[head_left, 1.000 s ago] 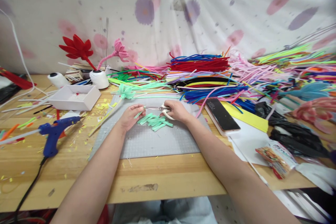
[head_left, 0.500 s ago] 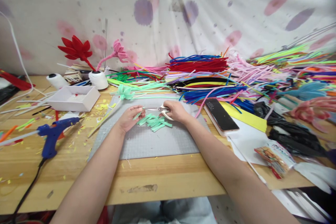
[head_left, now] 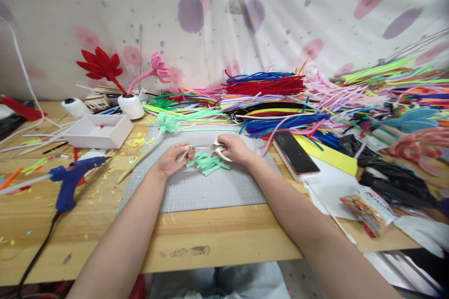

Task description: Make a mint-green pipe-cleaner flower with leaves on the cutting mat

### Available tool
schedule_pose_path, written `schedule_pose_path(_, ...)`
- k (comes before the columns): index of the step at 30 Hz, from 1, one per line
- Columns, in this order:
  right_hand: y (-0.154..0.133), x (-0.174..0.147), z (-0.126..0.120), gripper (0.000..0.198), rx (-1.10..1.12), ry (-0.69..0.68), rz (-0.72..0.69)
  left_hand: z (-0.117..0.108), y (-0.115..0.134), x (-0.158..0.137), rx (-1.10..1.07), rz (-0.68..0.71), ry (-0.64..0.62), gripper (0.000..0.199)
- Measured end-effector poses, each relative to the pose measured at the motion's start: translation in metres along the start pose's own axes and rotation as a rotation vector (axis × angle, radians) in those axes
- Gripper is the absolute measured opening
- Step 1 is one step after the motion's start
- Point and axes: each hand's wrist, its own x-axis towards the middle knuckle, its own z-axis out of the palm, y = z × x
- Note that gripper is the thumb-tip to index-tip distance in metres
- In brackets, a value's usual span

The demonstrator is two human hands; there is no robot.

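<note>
My left hand (head_left: 174,159) pinches a mint-green pipe cleaner piece (head_left: 183,154) between thumb and fingers. In my right hand (head_left: 235,148) is a pair of scissors (head_left: 220,150) with pale handles, its blades pointing left at the pinched piece. Whether the blades touch it, I cannot tell. Just below the scissors, a small pile of cut mint-green pipe cleaner pieces (head_left: 206,164) lies on the grey cutting mat (head_left: 213,194). A mint-green pipe cleaner flower (head_left: 167,123) rests at the mat's upper left, its stem slanting down to the left.
A blue glue gun (head_left: 68,184) lies on the left, near a white box (head_left: 98,133). Bundles of coloured pipe cleaners (head_left: 266,86) line the back. To the right are a phone (head_left: 296,152), yellow sheet (head_left: 326,154) and snack packet (head_left: 368,210).
The pinched green piece now tilts more downward in my left fingers. The scissor blades look closer together, and both hands have stayed in nearly the same place.
</note>
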Motion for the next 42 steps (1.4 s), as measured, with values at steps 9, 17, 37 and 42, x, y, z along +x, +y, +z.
schedule_pose_path(9,0.002,0.0,0.002,0.026,0.005,0.011,0.015,0.003,0.001,0.0,0.01,0.007,0.093,0.012)
schedule_pose_path(17,0.004,-0.001,0.002,0.03,-0.006,-0.026,0.027,0.004,0.006,0.004,0.165,0.078,0.333,0.023)
schedule_pose_path(37,0.028,-0.002,-0.04,0.024,-0.215,-0.238,0.345,-0.002,-0.021,0.019,1.149,0.321,0.457,0.035)
schedule_pose_path(42,0.032,0.03,-0.041,0.021,-0.277,-0.298,0.371,-0.005,-0.02,0.019,1.16,0.407,0.605,0.035)
